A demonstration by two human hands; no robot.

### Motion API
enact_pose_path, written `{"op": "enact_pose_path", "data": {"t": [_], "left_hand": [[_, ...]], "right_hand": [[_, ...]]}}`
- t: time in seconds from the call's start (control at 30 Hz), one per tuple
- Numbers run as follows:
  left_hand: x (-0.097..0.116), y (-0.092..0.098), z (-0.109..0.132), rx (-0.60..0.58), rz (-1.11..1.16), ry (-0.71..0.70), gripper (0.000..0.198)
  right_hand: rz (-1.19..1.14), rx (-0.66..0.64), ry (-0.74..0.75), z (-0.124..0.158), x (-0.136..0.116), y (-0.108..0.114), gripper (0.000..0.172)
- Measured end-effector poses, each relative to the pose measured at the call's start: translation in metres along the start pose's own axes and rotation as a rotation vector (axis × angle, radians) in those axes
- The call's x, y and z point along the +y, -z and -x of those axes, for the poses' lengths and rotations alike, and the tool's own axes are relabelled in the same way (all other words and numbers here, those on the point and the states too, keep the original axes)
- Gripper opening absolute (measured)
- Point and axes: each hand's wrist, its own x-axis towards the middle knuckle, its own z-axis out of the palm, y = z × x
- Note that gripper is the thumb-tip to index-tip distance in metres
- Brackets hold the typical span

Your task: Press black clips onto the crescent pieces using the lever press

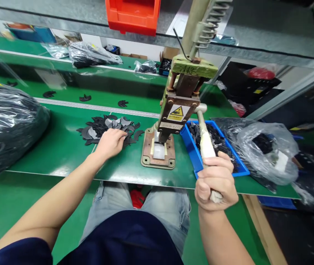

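My right hand (218,181) is wrapped round the pale, tape-covered lever handle (207,145) of a green hand press (179,106). My left hand (112,142) lies at the near edge of a pile of black and grey curved plastic pieces (97,127). Its fingers are curled together, and whatever they may hold is hidden. Between my hands stands the press's base plate (145,154), bolted at its corners. On it sits a whitish block (159,151) below the dark ram (164,134).
Right of the press, a blue bin (191,156) holds many dark pieces, beside a clear plastic bag (267,147). A large filled bag (7,125) stands at left. Several curved pieces lie on the strip behind, including one black piece (85,98). An orange bin (133,22) sits on the overhead shelf (63,16).
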Motion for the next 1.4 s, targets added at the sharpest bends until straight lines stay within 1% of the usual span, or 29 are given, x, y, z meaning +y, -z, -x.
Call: {"op": "enact_pose_path", "data": {"t": [0.03, 0.1, 0.2, 0.27, 0.37, 0.43, 0.47, 0.6, 0.7, 0.77, 0.83, 0.9, 0.97, 1.0, 1.1, 1.23, 1.27, 1.33, 1.4], "left_hand": [[-0.003, 0.002, 0.005, -0.027, -0.036, 0.015, 0.031], [-0.003, 0.003, 0.012, -0.065, -0.111, 0.039, 0.033], [0.009, -0.001, 0.019, -0.099, -0.198, 0.057, 0.042], [0.017, -0.007, 0.018, -0.101, -0.22, 0.06, 0.047], [0.027, -0.017, 0.012, -0.062, -0.241, 0.072, 0.053], [0.03, -0.021, 0.006, -0.056, -0.251, 0.086, 0.05], [0.032, -0.021, 0.003, -0.071, -0.254, 0.093, 0.047], [0.037, -0.017, 0.001, -0.187, -0.252, 0.093, 0.032], [0.039, -0.01, 0.012, -0.256, -0.191, 0.055, 0.029], [0.039, -0.007, 0.021, -0.278, -0.145, 0.039, 0.028], [0.038, -0.006, 0.03, -0.291, -0.124, 0.004, 0.026], [0.037, -0.006, 0.034, -0.299, -0.111, -0.063, 0.024], [0.037, -0.006, 0.035, -0.283, -0.068, -0.109, 0.023], [0.037, -0.005, 0.034, -0.266, -0.033, -0.109, 0.022], [0.04, 0.0, 0.029, -0.221, 0.082, -0.074, 0.023], [0.05, 0.004, 0.017, -0.211, 0.207, -0.093, 0.021], [0.053, 0.002, 0.015, -0.212, 0.255, -0.071, 0.019], [0.06, -0.005, 0.012, -0.221, 0.369, 0.022, 0.014], [0.065, -0.014, 0.011, -0.243, 0.463, 0.125, 0.017]], "right_hand": [[0.0, 0.004, -0.001, 0.001, 0.001, 0.0, 0.015], [0.007, 0.016, -0.005, 0.002, 0.002, 0.0, 0.012], [0.015, 0.028, -0.008, 0.002, 0.002, -0.001, 0.01], [0.008, 0.03, 0.001, 0.0, 0.001, -0.002, 0.008], [-0.001, 0.035, 0.02, -0.002, -0.001, -0.004, 0.008], [-0.001, 0.047, 0.015, -0.002, -0.001, -0.005, 0.01], [-0.001, 0.047, 0.013, -0.002, -0.001, -0.005, 0.011], [-0.036, 0.033, 0.073, -0.003, 0.001, -0.004, 0.018], [-0.067, 0.026, 0.09, -0.003, 0.002, -0.004, 0.02], [-0.081, 0.035, 0.084, -0.003, 0.001, -0.004, 0.021], [-0.087, 0.053, 0.073, -0.003, 0.001, -0.006, 0.022], [-0.09, 0.062, 0.07, -0.003, 0.0, -0.007, 0.022], [-0.091, 0.061, 0.068, -0.003, -0.001, -0.008, 0.021], [-0.091, 0.06, 0.069, -0.003, -0.001, -0.008, 0.02], [-0.089, 0.056, 0.068, -0.004, -0.002, -0.007, 0.018], [-0.085, 0.059, 0.065, -0.003, -0.002, -0.008, 0.016], [-0.087, 0.065, 0.064, -0.002, -0.002, -0.008, 0.015], [-0.085, 0.076, 0.058, -0.001, -0.002, -0.009, 0.015], [-0.071, 0.087, 0.051, 0.0, -0.001, -0.009, 0.015]]}}
